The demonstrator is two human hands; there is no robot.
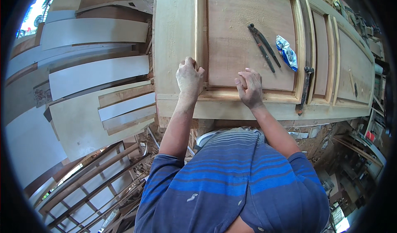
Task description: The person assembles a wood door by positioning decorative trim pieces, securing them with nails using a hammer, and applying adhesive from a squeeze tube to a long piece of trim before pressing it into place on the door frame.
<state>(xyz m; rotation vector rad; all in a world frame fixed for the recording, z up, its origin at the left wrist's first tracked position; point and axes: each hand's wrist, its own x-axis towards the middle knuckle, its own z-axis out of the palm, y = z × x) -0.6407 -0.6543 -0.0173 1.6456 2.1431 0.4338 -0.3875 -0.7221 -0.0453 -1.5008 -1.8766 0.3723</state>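
1. You have one wooden door [175,39] lying flat in front of you, its long near edge by your waist. Three recessed panels show in it: a large one [231,47] toward its left end, a narrow middle one [321,55] and another [351,59] toward its right end.
2. Your two bare hands are over the door. Your left hand [189,76], dusty, is curled tightly at the moulding strip [199,26] along the large panel's left side; you cannot tell from here whether its fingers grip anything.
3. Your right hand [251,86] is loosely half-curled above the door's near moulding, by the large panel, with nothing visible in its fingers; contact with the wood is unclear.
4. On the door's large panel lie one pair of dark pincers [264,47], one blue-and-white packet [287,53] and scattered sawdust [231,16].
5. One dark hammer-like tool [304,90] lies across the door frame between the large and middle panels.
6. One thin pale stick [352,82] rests on the door's right-end panel.
7. Left of the door, several boards [99,74] overlap too much to count surely.
8. The packet bears print, too small to read. Facing the door, your striped shirt [223,179] carries one small white emblem.
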